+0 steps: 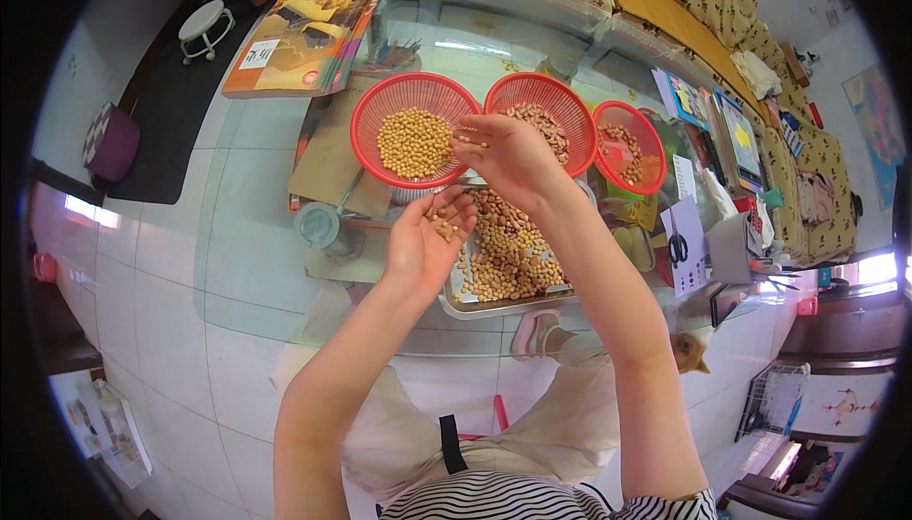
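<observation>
A few smooth beans (443, 227) are cradled in the cupped, unclenched left hand (427, 243), and others are held in the loosely curved right hand (510, 151). Mixed beans (508, 259) are heaped in a shiny metal tray (503, 308), round yellow beans (413, 143) in a red mesh basket (367, 113), on the glass surface (256, 235).

Glass table (256, 254) (see-through): metal tray (494, 310), red baskets (408, 92), books (304, 36).

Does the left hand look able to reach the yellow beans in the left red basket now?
Probably yes: the left hand is near the left red basket, and nothing covers most of the yellow beans; however, the palm holds some beans.
</observation>
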### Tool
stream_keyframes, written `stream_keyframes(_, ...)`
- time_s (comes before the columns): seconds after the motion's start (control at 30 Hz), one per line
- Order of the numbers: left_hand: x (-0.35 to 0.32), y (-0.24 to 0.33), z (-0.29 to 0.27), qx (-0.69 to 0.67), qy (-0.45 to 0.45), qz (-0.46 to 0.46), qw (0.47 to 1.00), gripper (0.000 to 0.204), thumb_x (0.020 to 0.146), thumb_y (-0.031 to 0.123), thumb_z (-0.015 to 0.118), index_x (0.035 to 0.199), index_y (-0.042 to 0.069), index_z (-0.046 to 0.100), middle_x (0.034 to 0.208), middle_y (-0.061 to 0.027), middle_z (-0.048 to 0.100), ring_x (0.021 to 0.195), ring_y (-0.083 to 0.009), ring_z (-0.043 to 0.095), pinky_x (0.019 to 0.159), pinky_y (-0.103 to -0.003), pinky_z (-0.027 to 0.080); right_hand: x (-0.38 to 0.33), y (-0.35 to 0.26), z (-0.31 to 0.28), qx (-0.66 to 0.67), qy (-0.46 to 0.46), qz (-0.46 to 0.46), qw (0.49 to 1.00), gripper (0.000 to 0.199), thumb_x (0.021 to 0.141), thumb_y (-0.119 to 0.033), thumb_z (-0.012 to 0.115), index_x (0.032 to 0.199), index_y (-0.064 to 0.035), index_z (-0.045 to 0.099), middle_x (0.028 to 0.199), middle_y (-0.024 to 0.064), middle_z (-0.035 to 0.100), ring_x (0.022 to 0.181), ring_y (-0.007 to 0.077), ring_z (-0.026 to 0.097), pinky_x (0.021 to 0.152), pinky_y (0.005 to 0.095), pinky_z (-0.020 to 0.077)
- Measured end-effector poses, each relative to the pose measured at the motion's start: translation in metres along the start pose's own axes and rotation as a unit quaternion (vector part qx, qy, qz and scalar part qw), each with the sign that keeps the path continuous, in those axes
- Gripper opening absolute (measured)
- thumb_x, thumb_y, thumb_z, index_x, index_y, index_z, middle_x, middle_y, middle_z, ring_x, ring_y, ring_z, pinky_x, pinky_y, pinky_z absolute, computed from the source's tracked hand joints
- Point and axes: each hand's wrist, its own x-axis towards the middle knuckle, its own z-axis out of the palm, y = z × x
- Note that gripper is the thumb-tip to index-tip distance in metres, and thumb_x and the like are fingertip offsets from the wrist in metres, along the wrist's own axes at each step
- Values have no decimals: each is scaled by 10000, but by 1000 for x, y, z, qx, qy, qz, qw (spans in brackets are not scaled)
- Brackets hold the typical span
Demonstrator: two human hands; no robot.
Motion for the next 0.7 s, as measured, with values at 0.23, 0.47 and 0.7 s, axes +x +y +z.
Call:
stream_keyframes(0.23, -3, -2, 6, 9, 18, -2, 1000, 406, 1039, 258, 330, 1182, -53, 549, 1071, -140, 626, 1041, -243, 598, 937, -363, 485, -31, 1, 15, -149, -42, -57, 986, 331, 935, -107, 550, 1242, 19, 557, 1238, 131, 573, 1187, 214, 526, 1007, 362, 428)
stream_keyframes(0.47, -8, -5, 15, 29, -31, -10, 999, 396, 1060, 272, 262, 1279, 15, 469, 1228, -100, 563, 1125, -210, 560, 991, -369, 451, -61, 22, 5, -592, -84, -218, 771, 267, 843, -89, 674, 1099, -13, 667, 1055, 99, 669, 1101, 206, 570, 903, 360, 486)
stream_keyframes(0.7, -15, -14, 17, 14, -52, -64, 997, 454, 1072, 361, 209, 1289, 52, 463, 1231, -81, 552, 1143, -209, 539, 1008, -394, 428, -80, 41, -3, -630, -9, -380, 678, 171, 757, -91, 728, 918, -40, 705, 876, 87, 675, 931, 273, 601, 839, 400, 479)
